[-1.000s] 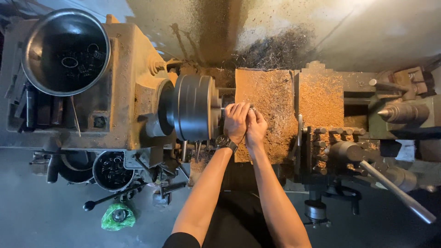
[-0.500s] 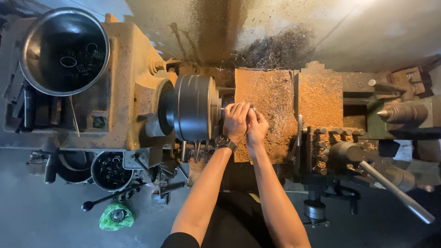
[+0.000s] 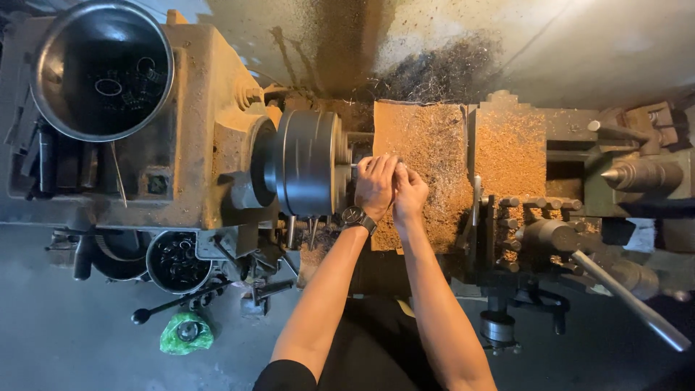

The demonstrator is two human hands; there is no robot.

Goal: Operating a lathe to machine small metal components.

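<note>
1. Head view, looking straight down on an old lathe: both of the person's hands are together right at the face of the chuck [image 3: 308,163], over the chip-covered bed.
2. The left hand [image 3: 376,187], with a dark wristwatch [image 3: 357,216] on it, lies closest to the chuck; its fingers are curled together around something small at the chuck's centre. The piece itself is hidden under the fingers, so I cannot tell what it is or how firmly it is gripped.
3. The right hand [image 3: 410,192] presses in just beside the left, fingers bunched and touching the left hand's fingers. Whether it holds anything of its own I cannot tell.
4. My judgement: the job is at the stage of fitting or seating a small workpiece at the chuck. Nothing shows a cut in progress; the tool post [image 3: 539,217] stands well apart to the right and the tailstock centre [image 3: 615,176] is drawn far off.
5. Done, as far as things lie: much turning, going by the thick brown swarf [image 3: 434,145] on the bed and carriage.
6. Left, I would say: getting the piece settled and both hands clear of the chuck.
7. Around them: a large steel bowl [image 3: 43,94] with a few metal rings atop the headstock, and a small dark bucket [image 3: 174,262] of parts below.
</note>
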